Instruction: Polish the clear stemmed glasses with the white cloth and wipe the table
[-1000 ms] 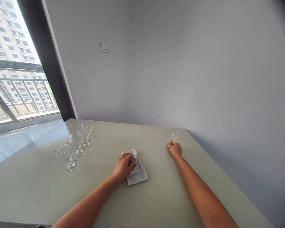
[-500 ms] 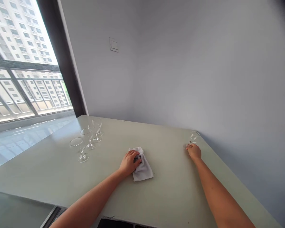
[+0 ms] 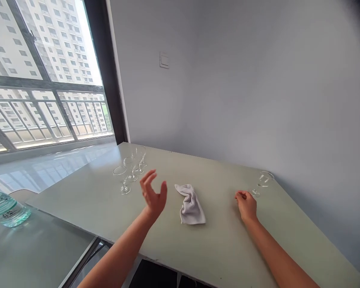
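My left hand (image 3: 153,194) is raised over the table with its fingers apart and nothing in them, just right of a row of several clear stemmed glasses (image 3: 125,188). To its right a crumpled pale grey cloth (image 3: 193,208) lies on the table, untouched. My right hand (image 3: 247,205) is low over the right side of the table, fingers curled in, with nothing visible in them. Just beyond it a single stemmed glass (image 3: 264,180) stands upright near the table's far right edge, apart from the fingers.
The pale table (image 3: 222,244) meets a grey wall on the right. At lower left, a large clear bluish bottle (image 3: 10,210) lies on a lower glass-topped surface (image 3: 48,240). A gap with dark items shows below the front edge. A window is at left.
My left hand has let go of the cloth, risen and opened. My right hand has come away from the single glass, which now stands on its own. The view has turned left.
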Demonstrator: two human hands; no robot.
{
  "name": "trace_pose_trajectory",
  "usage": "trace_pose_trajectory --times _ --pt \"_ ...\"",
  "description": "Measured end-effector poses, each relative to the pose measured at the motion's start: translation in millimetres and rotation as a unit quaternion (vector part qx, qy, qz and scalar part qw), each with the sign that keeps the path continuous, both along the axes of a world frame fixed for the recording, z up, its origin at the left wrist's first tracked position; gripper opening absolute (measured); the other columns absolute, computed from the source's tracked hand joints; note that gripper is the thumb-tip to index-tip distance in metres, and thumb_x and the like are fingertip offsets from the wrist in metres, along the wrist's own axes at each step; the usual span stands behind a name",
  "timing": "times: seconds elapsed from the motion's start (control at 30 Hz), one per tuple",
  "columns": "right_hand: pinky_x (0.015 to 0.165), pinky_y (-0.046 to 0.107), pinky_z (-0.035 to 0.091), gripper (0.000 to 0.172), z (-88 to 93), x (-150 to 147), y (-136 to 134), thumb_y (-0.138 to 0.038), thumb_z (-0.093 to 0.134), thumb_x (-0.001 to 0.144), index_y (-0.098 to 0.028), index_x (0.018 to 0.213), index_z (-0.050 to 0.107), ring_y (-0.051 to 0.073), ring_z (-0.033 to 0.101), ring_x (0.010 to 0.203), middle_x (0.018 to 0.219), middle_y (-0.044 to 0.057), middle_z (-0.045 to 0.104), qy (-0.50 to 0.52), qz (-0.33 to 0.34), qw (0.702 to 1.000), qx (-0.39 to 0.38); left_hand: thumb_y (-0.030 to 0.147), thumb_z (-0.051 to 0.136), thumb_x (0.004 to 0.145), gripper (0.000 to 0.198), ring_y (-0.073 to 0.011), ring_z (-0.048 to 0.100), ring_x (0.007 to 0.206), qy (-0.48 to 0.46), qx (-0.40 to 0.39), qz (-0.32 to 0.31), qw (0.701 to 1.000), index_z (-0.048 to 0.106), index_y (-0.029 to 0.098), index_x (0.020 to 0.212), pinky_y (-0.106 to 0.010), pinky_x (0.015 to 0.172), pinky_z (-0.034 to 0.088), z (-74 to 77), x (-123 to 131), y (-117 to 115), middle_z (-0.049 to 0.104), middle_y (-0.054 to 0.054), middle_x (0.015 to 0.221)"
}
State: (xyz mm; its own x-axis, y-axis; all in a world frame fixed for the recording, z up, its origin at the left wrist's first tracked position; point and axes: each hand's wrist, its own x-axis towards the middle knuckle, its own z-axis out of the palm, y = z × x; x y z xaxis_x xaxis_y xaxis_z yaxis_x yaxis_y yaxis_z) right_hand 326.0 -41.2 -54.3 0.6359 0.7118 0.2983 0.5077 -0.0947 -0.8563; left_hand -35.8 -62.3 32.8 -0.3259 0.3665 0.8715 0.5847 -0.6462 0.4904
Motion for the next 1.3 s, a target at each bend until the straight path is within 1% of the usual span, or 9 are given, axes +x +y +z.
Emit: trace_pose_trajectory --times 0.1,0.23,0.37,0.53,0.67,0.93,1.07,1.2,1.3 --pt "0.049 0.025 0.04 0.028 19.2 -57 -15 -0.041 0.05 0.072 -0.016 0.081 0.058 0.014 0.051 0.05 0.063 0.003 0.061 0.037 0.137 0.99 -0.001 0.027 0.057 0.074 0.045 -0.0152 0.049 0.098 -0.229 -0.057 0.057 0.97 0.038 0.022 0.114 -0.029 0.076 0.043 -1.5 -43 -13 0.042 -0.009 0.123" --pt "0.056 0.026 0.042 0.025 53.7 -132 -35 -0.04 0.045 0.078 -0.018 0.082 0.057 0.015 0.055 0.059 0.07 0.004 0.062 -0.023 0.311 0.95 0.013 0.032 0.06 0.068 0.058 -0.0154 0.05 0.095 -0.399 -0.268 0.065 0.875 0.036 0.024 0.121 -0.026 0.07 0.044 -24.6 -97 -17 0.039 -0.008 0.128" --pt "0.067 0.028 0.04 0.022 64.7 -170 -26 -0.034 0.054 0.072 -0.021 0.09 0.059 0.021 0.053 0.088 0.094 0.007 0.06 -0.152 0.303 0.94 -0.022 0.037 0.065 0.063 0.078 -0.0188 0.052 0.098 -0.349 -0.409 0.014 0.843 0.028 0.029 0.13 -0.026 0.069 0.044 -37.9 -126 -8 0.034 -0.008 0.135" --pt "0.062 0.026 0.036 0.018 48.4 -169 4 -0.026 0.068 0.054 -0.019 0.056 0.051 0.021 0.053 0.077 0.062 0.0 0.054 0.072 0.325 0.933 -0.138 0.038 0.065 0.061 0.084 -0.0186 0.055 0.092 -0.281 -0.435 -0.009 0.855 0.023 0.027 0.133 -0.026 0.064 0.044 -37.2 -136 8 0.044 -0.009 0.128" --pt "0.054 0.025 0.038 0.024 44.4 -158 5 -0.039 0.062 0.062 -0.018 0.062 0.05 0.014 0.05 0.056 0.054 -0.004 0.049 0.182 0.363 0.904 -0.131 0.039 0.064 0.061 0.072 -0.016 0.055 0.084 -0.263 -0.443 -0.005 0.857 0.034 0.024 0.125 -0.024 0.059 0.043 -40.1 -138 19 0.053 -0.008 0.115" --pt "0.054 0.029 0.044 0.032 47.8 -135 -16 -0.048 0.064 0.064 -0.018 0.069 0.054 0.016 0.053 0.055 0.06 0.001 0.056 0.393 0.367 0.839 -0.075 0.04 0.064 0.058 0.048 -0.0102 0.05 0.067 -0.286 -0.435 0.01 0.854 0.053 0.02 0.1 -0.021 0.054 0.04 -46.7 -135 31 0.054 -0.001 0.085" --pt "0.047 0.024 0.037 0.03 45.7 -128 -22 -0.04 0.072 0.057 -0.018 0.06 0.052 0.011 0.045 0.049 0.054 -0.004 0.05 0.421 0.286 0.861 -0.009 0.042 0.061 0.062 0.036 -0.0102 0.048 0.061 -0.263 -0.424 0.017 0.866 0.055 0.018 0.088 -0.022 0.052 0.039 -42.3 -115 23 0.052 0.001 0.073" --pt "0.046 0.024 0.035 0.033 49.8 -119 -23 -0.043 0.07 0.059 -0.02 0.059 0.046 0.01 0.04 0.048 0.052 -0.006 0.043 0.455 0.251 0.853 0.039 0.04 0.056 0.069 0.028 -0.013 0.052 0.063 -0.11 -0.416 0.013 0.903 0.057 0.019 0.087 -0.026 0.059 0.042 -32.9 -72 16 0.058 -0.001 0.078" --pt "0.046 0.024 0.033 0.037 51.7 -113 -23 -0.043 0.068 0.06 -0.02 0.057 0.039 0.01 0.038 0.048 0.051 -0.006 0.039 0.463 0.23 0.855 0.048 0.028 0.054 0.071 0.016 -0.018 0.055 0.09 0.05 -0.354 0.012 0.934 0.056 0.02 0.084 -0.031 0.076 0.043 -24.8 -34 22 0.054 -0.006 0.112"
